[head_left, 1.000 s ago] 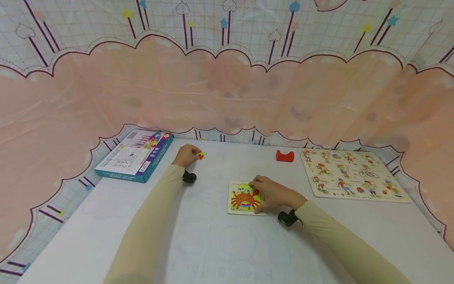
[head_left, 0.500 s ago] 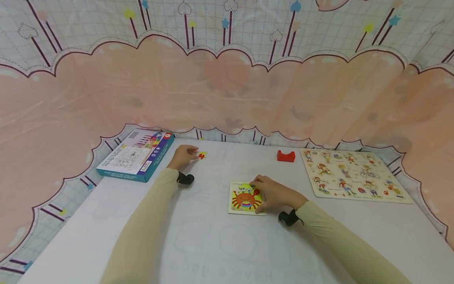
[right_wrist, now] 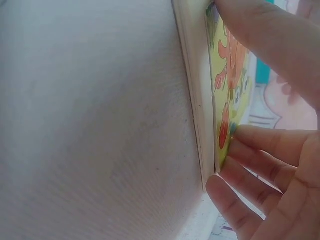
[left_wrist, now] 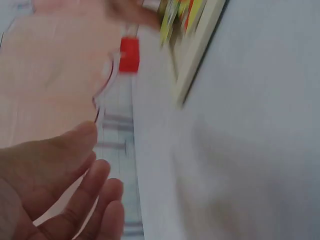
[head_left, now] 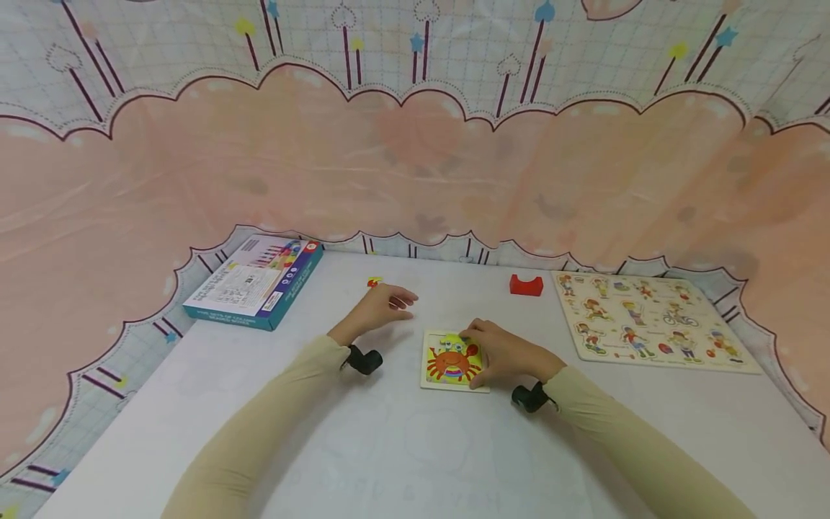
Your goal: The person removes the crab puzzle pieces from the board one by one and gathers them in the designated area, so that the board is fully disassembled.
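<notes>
I observe the right hand (head_left: 509, 355) gripping the crab puzzle (head_left: 447, 362) by its three o'clock side, on the bench (head_left: 389, 447). The left hand (head_left: 377, 310), at the puzzle's ten o'clock, is empty, fingers loosely bent.

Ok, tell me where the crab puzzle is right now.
In the head view, the crab puzzle lies on the white table, just right of centre, with the right hand holding its right side.

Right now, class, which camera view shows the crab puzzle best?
The head view: it shows the crab puzzle from above, nearly whole, despite the right hand. Left wrist: blurred, cut off; right wrist: sharper, but steeply slanted and partial.
</notes>
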The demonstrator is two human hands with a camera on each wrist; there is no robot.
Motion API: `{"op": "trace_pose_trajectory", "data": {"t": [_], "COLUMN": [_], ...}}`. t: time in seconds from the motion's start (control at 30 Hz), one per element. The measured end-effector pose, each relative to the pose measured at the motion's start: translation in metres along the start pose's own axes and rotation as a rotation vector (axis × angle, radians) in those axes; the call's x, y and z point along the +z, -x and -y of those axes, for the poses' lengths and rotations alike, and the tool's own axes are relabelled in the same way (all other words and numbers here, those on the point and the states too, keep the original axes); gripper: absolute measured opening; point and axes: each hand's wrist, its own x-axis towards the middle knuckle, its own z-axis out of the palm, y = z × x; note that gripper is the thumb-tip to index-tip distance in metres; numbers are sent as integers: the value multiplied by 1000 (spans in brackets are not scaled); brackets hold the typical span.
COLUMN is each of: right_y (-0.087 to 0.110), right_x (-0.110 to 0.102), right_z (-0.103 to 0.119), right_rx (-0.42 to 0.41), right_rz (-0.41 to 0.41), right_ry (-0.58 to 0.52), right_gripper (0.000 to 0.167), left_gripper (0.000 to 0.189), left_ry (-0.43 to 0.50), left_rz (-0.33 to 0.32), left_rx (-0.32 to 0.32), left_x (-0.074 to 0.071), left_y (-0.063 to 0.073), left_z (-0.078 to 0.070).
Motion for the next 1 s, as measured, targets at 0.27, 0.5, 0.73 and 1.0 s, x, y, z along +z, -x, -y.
{"op": "trace_pose_trajectory", "data": {"t": [0.27,0.5,0.73,1.0], "right_y": [-2,-3,-4,-3], "right_x": [0,0,2,1], "right_z": [-2,-1,-1,-3], "right_rx": [5,5,26,22], "right_rz": [6,10,7,-13], "right_ry": [12,10,-6,20], "right_gripper": [81,82,83,84], "left_gripper": [33,27,23,22], "left_ry": [-50,-41,-28,-65], "left_rz": [134,179,205,175], "left_rx": [-43,-80,-90,-74], "left_x": [35,47,55,58], "left_y": [-1,-9,-15,-16], "left_z": [-24,-24,-28,-29]}}
